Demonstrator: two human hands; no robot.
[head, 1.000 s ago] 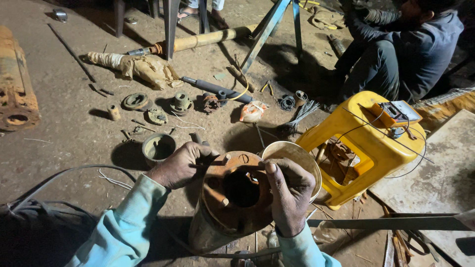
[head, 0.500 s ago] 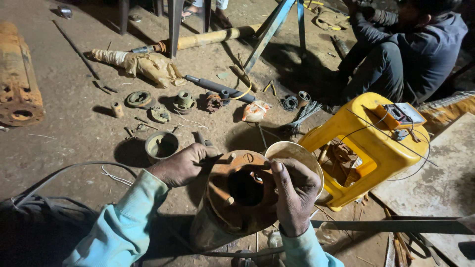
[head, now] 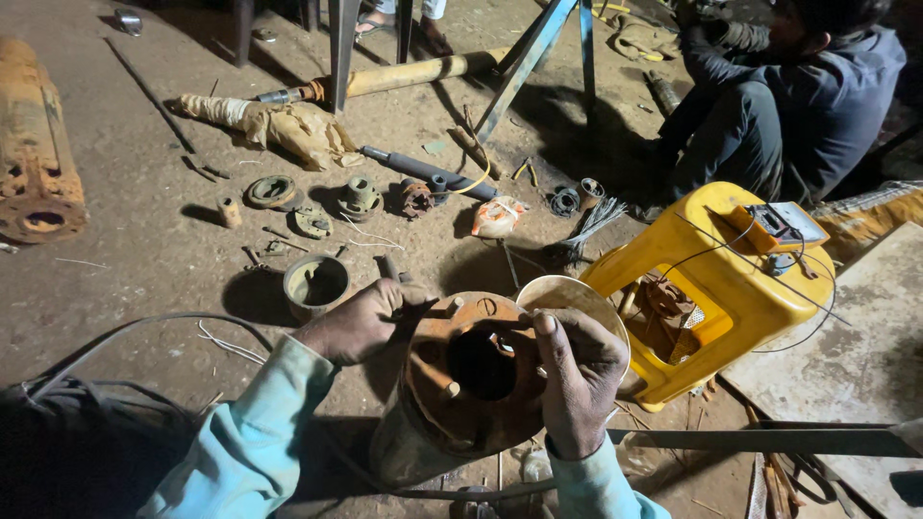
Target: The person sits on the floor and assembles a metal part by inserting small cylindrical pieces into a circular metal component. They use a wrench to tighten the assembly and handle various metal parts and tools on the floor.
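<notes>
A rusty round flange with a central hole [head: 473, 370] tops an upright metal cylinder right below me. My left hand [head: 361, 319] grips the flange's left rim. My right hand [head: 577, 375] rests on its right side, thumb pointing up along the rim, touching a pale round bowl [head: 567, 298] just behind the flange. Both sleeves are light teal.
An overturned yellow plastic stool [head: 716, 288] with a small meter on it lies to the right. Rusty rings, caps and fittings [head: 358, 200] are strewn on the dirt floor. A metal cup [head: 313, 284] stands nearby. Another person [head: 798, 106] sits at top right. A rusty cylinder [head: 37, 144] lies far left.
The view has shifted slightly. Both hands stay on the flange, with the right hand's fingers sliding a little along its rim.
</notes>
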